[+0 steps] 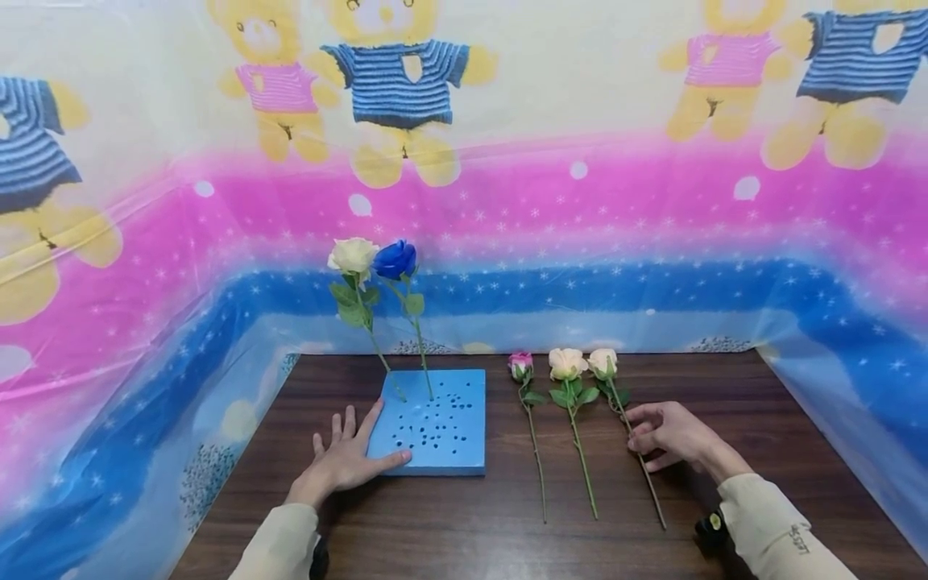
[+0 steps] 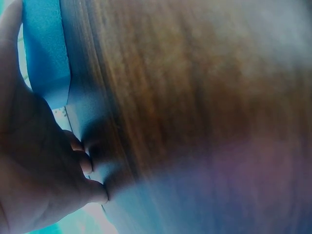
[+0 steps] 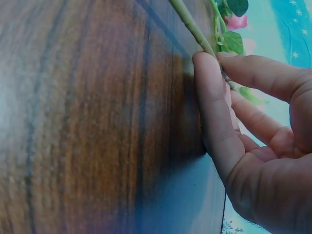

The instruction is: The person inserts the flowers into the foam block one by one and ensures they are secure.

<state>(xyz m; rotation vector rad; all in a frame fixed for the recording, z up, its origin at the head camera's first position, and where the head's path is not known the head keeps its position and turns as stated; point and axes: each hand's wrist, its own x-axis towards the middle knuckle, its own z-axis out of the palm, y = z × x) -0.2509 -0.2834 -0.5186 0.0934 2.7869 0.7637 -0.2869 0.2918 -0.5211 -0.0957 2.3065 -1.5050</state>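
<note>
In the head view my left hand (image 1: 344,461) rests against the left side of a blue foam block (image 1: 473,453), fingers spread and straight, thumb over its front edge. Many small holes dot the block's top. A white rose (image 1: 353,256) and a blue rose (image 1: 395,260) stand in its back part, both leaning left. At the right, my right hand (image 1: 680,439) pinches the stem of a pale cream rose (image 1: 603,362) between thumb and fingers. The right wrist view shows this stem (image 3: 186,19) close up, at the fingertips. Block and left hand are partly visible in the left wrist view.
A pink-purple rose (image 1: 520,366) and a larger cream rose (image 1: 568,364) lie side by side between block and right hand. All are on a dark wooden table (image 1: 507,548). A bear-print cloth (image 1: 536,217) hangs behind and at both sides.
</note>
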